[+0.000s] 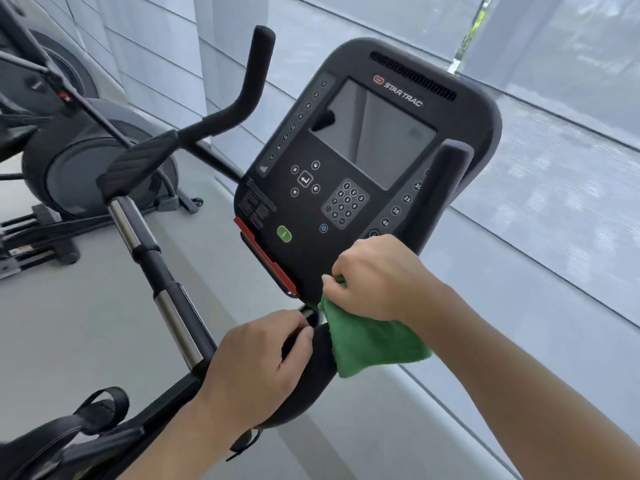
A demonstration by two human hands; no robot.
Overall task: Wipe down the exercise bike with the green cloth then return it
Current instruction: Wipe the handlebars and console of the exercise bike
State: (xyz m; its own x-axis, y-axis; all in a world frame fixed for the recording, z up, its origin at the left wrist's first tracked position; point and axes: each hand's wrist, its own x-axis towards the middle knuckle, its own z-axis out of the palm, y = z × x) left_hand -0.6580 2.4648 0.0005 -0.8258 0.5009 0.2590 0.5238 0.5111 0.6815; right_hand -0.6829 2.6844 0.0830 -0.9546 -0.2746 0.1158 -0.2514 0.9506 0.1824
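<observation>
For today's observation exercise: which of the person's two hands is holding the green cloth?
The right hand: its fingers bunch the green cloth at the console's lower edge. The left hand grips only the black bike frame.

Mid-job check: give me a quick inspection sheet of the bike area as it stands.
Surface: grey floor under the machines.
Job's things: exercise bike console, screen dark; green cloth bunched at the console's lower edge, hanging over the black frame below.
Clutter: nothing seen.
Hands: right hand grips the green cloth; left hand holds the black frame under the console, fingers curled round it.
Cables: nothing seen.
Surroundings: second exercise machine at left; shaded window behind; black pedal strap at lower left.
</observation>
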